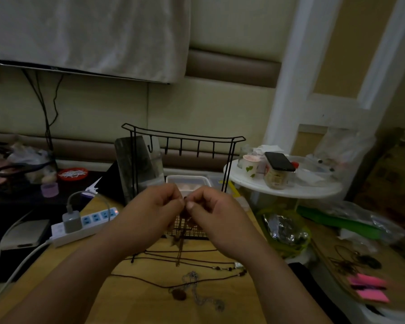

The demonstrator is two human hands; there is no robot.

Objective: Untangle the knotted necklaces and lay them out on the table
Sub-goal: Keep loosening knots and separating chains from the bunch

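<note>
Raised above the wooden table [136, 298], my left hand [154, 211] and my right hand [215, 213] meet fingertip to fingertip. Both pinch a knot in a dark brown cord necklace [181, 244], whose strands hang down between them to the table. Below them, other brown cord necklaces [197, 261] with small beads lie stretched across the wood. A silver chain necklace [197, 293] with a brown pendant rests near the front. The knot itself is mostly hidden by my fingers.
A black wire jewellery stand [182, 146] with hooks rises just behind my hands. A white power strip [80, 228] with a charger lies left. At right, a round white side table [283, 190] carries cups, a jar and a phone. Pink notes [369, 288] lie far right.
</note>
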